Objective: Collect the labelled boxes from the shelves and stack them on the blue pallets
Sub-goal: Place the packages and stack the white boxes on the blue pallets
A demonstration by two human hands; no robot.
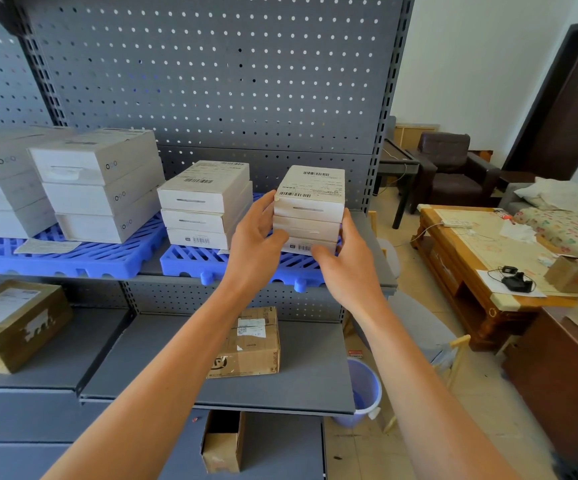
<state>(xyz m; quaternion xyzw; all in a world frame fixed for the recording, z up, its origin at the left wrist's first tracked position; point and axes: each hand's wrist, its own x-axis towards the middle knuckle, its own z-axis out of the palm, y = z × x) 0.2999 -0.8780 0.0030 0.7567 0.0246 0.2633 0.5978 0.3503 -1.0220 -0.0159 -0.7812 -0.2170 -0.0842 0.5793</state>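
Head cam view, going left to right: far left on the lower shelf there's a brown parcel (14, 323) wrapped in tape with a shipping label on top. Above it, on the left blue pallet (73, 258), sit 2 stacks of grey-white boxes, 1 half cut off by the frame edge (0, 181) and 1 stack of 3 beside it (99, 185). Next over is the second blue pallet (204, 259), which carries a stack of 3 white labelled boxes (204, 206) with barcodes on the top one. Just right of that, on the same pallet, is another stack of 3 white labelled boxes (310, 209), and that's the one both hands are on. The left hand (256, 237) presses on the left side of the stack, fingers curled round the edge up near the top box. The right hand (348, 261) grips the right side lower down, fingers wrapped round the front of the bottom box. Can't tell if the stack is fully resting on the pallet or a hair above it. Below, on the lower shelf, a cardboard parcel (251, 341) sits partly behind the left forearm. Off to the right is a purple bucket (363, 389) on the floor, then a wooden coffee table (481, 258) and a dark armchair (450, 168).
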